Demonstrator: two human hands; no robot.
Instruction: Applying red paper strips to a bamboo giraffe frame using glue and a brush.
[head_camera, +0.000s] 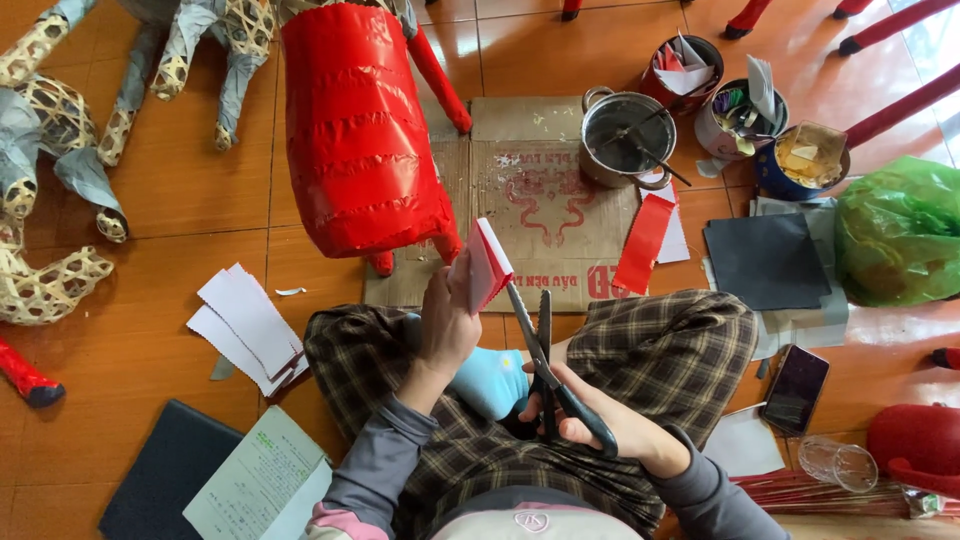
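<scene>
I sit cross-legged on the orange tile floor (180, 200) and I am at the cutting step: my left hand (447, 325) pinches a folded stack of red and white paper (484, 264) and holds it up in front of me, over the near edge of the flattened cardboard (545, 215), while my right hand (600, 425) grips the black handles of the scissors (545, 365), whose blades are opened and point up, one tip just touching the lower edge of the stack. I think the next move needs the paper to be steady and the blades to close on the right line, because the stack is thick. Far from me, on the left of the cardboard, stands the big red paper-covered figure (360, 130); a metal pot (626, 135) with sticks and some tins (745, 120) of scraps are far right. A loose red strip (643, 245) lies close to my cut, and white cut sheets (245, 325) wait on my left
</scene>
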